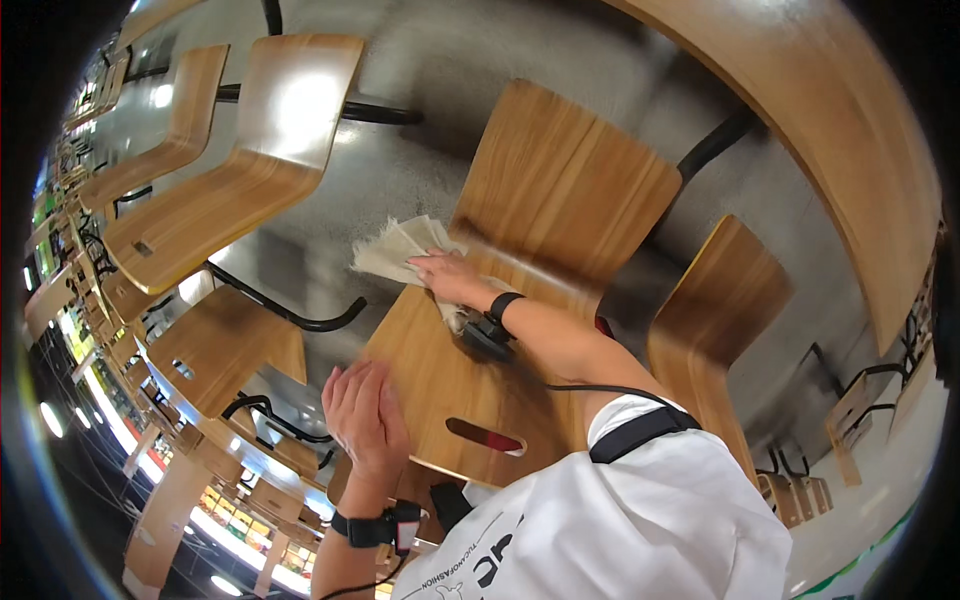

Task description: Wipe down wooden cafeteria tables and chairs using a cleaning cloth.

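My right hand (454, 279) presses a frayed, pale beige cloth (401, 247) against a bent-wood chair (562, 180). The cloth lies near the bend between the chair's two panels, and part of it hangs past the left edge. Below that bend, the nearer panel has an oblong handle slot (486, 436). At this panel's left edge is my left hand (366, 416), with no object visible in it and its fingers slightly blurred. Whether it touches the wood, I cannot tell. Both wrists wear black straps with small devices, and cables run from them.
A wooden tabletop (817, 90) curves along the upper right. Another bent-wood chair (720, 300) stands close on the right. More wooden chairs (217, 210) on black metal tubes fill the left side. Grey floor (420, 172) shows between them.
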A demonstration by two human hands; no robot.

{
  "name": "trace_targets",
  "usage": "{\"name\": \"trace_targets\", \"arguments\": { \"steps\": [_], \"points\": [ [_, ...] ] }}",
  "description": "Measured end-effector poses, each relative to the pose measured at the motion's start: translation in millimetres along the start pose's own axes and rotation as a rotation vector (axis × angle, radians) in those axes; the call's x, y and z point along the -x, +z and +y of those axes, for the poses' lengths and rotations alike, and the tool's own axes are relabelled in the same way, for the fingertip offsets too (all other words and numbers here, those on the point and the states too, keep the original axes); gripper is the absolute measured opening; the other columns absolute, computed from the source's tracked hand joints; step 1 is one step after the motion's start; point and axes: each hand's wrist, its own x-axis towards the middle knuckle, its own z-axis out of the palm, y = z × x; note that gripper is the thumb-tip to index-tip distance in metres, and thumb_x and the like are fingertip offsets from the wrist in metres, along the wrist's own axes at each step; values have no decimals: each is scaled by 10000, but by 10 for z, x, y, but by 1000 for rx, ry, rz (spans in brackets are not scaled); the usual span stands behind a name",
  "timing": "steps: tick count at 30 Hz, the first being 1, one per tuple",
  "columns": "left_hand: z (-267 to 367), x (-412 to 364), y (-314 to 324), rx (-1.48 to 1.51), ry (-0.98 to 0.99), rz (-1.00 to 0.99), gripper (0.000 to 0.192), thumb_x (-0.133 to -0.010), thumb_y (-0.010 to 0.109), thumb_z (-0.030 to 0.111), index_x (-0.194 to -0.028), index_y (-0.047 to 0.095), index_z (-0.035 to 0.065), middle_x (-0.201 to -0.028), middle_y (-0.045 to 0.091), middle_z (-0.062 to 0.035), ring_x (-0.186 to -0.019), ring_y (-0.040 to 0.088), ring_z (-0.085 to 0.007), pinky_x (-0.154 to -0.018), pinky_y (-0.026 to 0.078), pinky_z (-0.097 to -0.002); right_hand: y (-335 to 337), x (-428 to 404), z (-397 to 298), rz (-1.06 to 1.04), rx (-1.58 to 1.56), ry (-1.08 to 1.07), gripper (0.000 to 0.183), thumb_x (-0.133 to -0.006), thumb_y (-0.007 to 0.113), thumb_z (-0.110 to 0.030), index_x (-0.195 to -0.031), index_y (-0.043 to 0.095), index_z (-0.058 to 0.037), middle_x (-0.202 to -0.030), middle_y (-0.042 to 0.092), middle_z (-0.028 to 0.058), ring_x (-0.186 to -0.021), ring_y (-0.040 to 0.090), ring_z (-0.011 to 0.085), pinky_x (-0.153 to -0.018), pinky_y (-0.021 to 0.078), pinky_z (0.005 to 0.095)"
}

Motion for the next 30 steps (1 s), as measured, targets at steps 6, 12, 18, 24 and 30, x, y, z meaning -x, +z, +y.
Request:
{"name": "trace_targets", "arguments": {
  "steps": [6,12,18,24,30],
  "points": [
    [-13,49,-115,-52,-33,-63,189,-782,458,73,-894,582,-17,-877,610,-127,-896,564,-289,-895,338,-436,-256,138,802,-2,420,32,374,-815,418,-145,-1174,501,-210,-1253,394,122,-1086,403,330,-891,349,448],
    [-23,39,-163,-72,-68,-124,203,-798,444,85,-912,578,-17,-893,614,-128,-909,559,-305,-903,334,-437,-1117,-619,1138,295,896,-109,498,-772,485,-74,-1233,434,-255,-1340,288,91,-1134,351,324,-898,344,500],
    [9,11,-146,-55,-11,-129,212,-796,441,86,-929,570,-18,-910,610,-138,-906,557,-311,-896,337,-440,-2006,-794,1252,798,573,186,561,-760,468,-32,-1264,399,-269,-1355,270,79,-1118,359,352,-851,383,486],
    [18,13,-139,-80,-30,-118,198,-786,446,84,-900,576,-14,-887,607,-136,-891,559,-308,-891,341,-440,-792,407,1378,12,678,-5,497,-802,400,-88,-1248,418,-307,-1335,305,70,-1110,382,320,-852,379,490],
    [10,18,-165,-60,-43,-128,193,-797,441,92,-884,577,-12,-861,604,-144,-879,561,-309,-881,347,-437,-1093,1314,1837,254,347,359,391,-821,394,-76,-1159,479,-254,-1230,373,113,-1121,370,335,-909,370,449]
  ]
}}
